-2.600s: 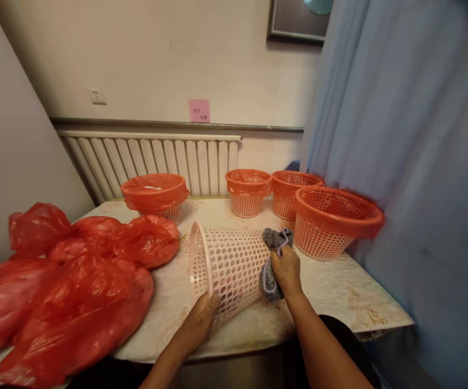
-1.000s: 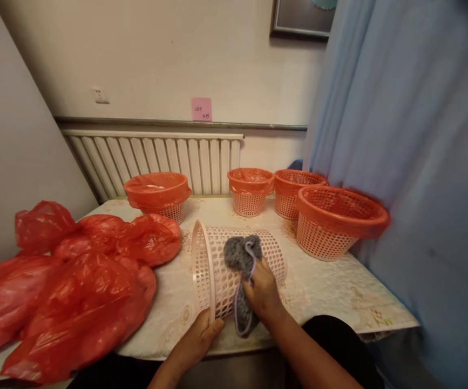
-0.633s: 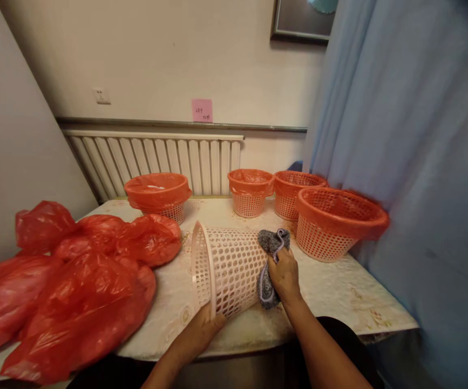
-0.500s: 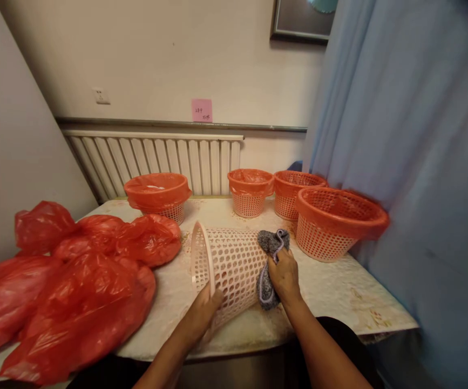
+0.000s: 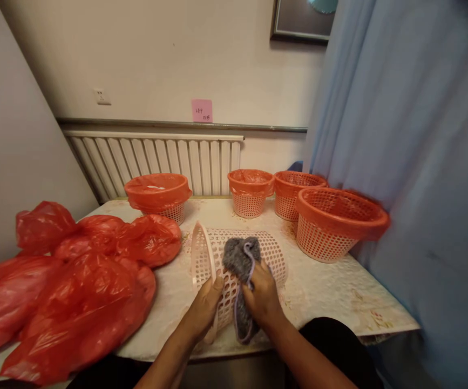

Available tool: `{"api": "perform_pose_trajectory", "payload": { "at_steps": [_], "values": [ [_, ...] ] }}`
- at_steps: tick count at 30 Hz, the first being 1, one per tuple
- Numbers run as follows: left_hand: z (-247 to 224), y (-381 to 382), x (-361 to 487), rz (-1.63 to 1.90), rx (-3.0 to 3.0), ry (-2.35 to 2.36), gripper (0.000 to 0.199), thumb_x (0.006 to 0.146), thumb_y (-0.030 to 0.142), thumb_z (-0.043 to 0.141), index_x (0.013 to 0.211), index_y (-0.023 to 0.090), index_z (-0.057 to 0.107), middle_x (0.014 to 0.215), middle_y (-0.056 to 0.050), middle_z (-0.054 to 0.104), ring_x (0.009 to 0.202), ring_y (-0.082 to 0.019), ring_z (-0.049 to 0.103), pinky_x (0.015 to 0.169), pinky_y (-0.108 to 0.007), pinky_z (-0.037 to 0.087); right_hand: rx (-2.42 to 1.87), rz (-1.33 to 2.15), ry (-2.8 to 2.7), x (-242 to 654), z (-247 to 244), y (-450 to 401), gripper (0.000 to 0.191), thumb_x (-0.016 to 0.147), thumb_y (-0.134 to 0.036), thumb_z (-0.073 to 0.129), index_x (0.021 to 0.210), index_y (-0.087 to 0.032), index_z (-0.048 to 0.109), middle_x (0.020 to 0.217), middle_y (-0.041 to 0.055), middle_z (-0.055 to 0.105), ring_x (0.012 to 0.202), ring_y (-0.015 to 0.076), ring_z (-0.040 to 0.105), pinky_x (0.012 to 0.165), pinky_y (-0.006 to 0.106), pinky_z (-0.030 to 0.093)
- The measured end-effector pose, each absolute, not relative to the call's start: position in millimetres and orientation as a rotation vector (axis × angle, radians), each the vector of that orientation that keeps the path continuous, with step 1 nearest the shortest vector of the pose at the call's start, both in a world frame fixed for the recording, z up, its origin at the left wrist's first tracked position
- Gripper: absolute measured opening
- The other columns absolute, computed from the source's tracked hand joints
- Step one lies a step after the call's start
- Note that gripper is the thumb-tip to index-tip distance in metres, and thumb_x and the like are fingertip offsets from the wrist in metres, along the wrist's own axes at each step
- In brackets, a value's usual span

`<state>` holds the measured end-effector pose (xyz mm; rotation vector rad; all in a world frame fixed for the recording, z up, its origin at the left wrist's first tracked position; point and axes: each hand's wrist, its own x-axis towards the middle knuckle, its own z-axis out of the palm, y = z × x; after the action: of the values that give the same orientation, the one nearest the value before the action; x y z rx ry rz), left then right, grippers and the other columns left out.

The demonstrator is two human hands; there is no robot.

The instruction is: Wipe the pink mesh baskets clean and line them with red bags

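A pale pink perforated basket (image 5: 272, 248) lies on its side on the cloth-covered table (image 5: 323, 302), its open rim facing left. My left hand (image 5: 205, 305) grips the lower part of that rim, thumb on the outside. Bunched in my right hand (image 5: 262, 294) is a grey cloth (image 5: 239, 259) with a light purple edge. The cloth rests against the middle of the basket's side, and part of it hangs down toward the table's front edge.
Red plastic bags (image 5: 83, 302) are heaped at the left. Behind stand red-lined baskets, one at the back left (image 5: 158, 192), one at the back middle (image 5: 250, 189), two at the right (image 5: 331, 232). A blue curtain (image 5: 420, 162) hangs on the right.
My right hand and the grey cloth have moved left along the basket, from its base end to its middle. My left hand stays at the rim.
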<state>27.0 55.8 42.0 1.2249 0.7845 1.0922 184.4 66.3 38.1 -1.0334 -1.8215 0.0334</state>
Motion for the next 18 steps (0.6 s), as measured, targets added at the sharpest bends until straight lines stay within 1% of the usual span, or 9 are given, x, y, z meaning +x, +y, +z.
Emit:
{"api": "perform_pose_trajectory", "payload": {
  "at_steps": [3, 6, 8, 11, 13, 15, 18],
  "values": [
    [41, 55, 27, 1.122, 1.359, 0.821, 0.055, 0.090, 0.054, 0.042, 0.120, 0.011, 0.058, 0.121, -0.010, 0.066, 0.120, -0.029, 0.053, 0.108, -0.043, 0.034, -0.838, 0.066, -1.913, 164, 40, 49, 0.036, 0.073, -0.005, 0.044, 0.101, -0.020, 0.061, 0.096, 0.0059, 0.065, 0.097, 0.0221, 0.056, 0.096, 0.042, 0.036],
    [42, 53, 26, 1.128, 1.413, 0.826, 0.054, 0.090, 0.053, 0.043, 0.121, 0.012, 0.058, 0.128, -0.009, 0.062, 0.125, -0.029, 0.048, 0.111, -0.043, 0.031, -0.842, 0.039, -1.875, 165, 38, 53, 0.035, 0.074, -0.006, 0.044, 0.101, -0.020, 0.062, 0.097, 0.0069, 0.065, 0.098, 0.0227, 0.056, 0.094, 0.041, 0.038],
    [41, 51, 26, 1.092, 1.393, 0.805, 0.054, 0.091, 0.053, 0.042, 0.124, 0.012, 0.055, 0.131, -0.009, 0.059, 0.127, -0.029, 0.046, 0.112, -0.043, 0.030, -0.935, 0.009, -1.817, 177, 35, 66, 0.031, 0.075, -0.007, 0.045, 0.097, -0.020, 0.064, 0.095, 0.0075, 0.065, 0.095, 0.0231, 0.055, 0.089, 0.039, 0.041],
    [38, 49, 24, 1.033, 1.388, 0.785, 0.055, 0.092, 0.052, 0.039, 0.130, 0.013, 0.051, 0.133, -0.010, 0.058, 0.128, -0.029, 0.046, 0.111, -0.045, 0.032, -1.193, -0.019, -1.697, 208, 29, 93, 0.025, 0.077, -0.012, 0.046, 0.092, -0.017, 0.065, 0.091, 0.0095, 0.065, 0.089, 0.0233, 0.055, 0.080, 0.034, 0.044],
    [34, 49, 22, 1.025, 1.445, 0.807, 0.057, 0.092, 0.054, 0.039, 0.130, 0.013, 0.051, 0.135, -0.010, 0.056, 0.129, -0.029, 0.044, 0.112, -0.045, 0.030, -1.399, -0.035, -1.603, 233, 26, 110, 0.022, 0.078, -0.016, 0.046, 0.090, -0.016, 0.065, 0.090, 0.0106, 0.065, 0.085, 0.0229, 0.055, 0.077, 0.033, 0.043],
    [31, 49, 19, 1.022, 1.522, 0.836, 0.058, 0.091, 0.055, 0.039, 0.129, 0.013, 0.052, 0.138, -0.009, 0.053, 0.131, -0.030, 0.042, 0.113, -0.046, 0.027, -1.589, -0.053, -1.478, 253, 23, 122, 0.020, 0.079, -0.021, 0.047, 0.085, -0.014, 0.065, 0.084, 0.0111, 0.064, 0.081, 0.0229, 0.056, 0.074, 0.032, 0.042],
    [25, 51, 15, 1.004, 1.567, 0.839, 0.060, 0.091, 0.056, 0.040, 0.131, 0.013, 0.050, 0.142, -0.009, 0.048, 0.132, -0.030, 0.040, 0.115, -0.046, 0.024, -1.688, -0.062, -1.389, 267, 22, 129, 0.020, 0.080, -0.022, 0.047, 0.084, -0.013, 0.064, 0.078, 0.0112, 0.063, 0.076, 0.0228, 0.055, 0.072, 0.032, 0.041]
  ]
}}
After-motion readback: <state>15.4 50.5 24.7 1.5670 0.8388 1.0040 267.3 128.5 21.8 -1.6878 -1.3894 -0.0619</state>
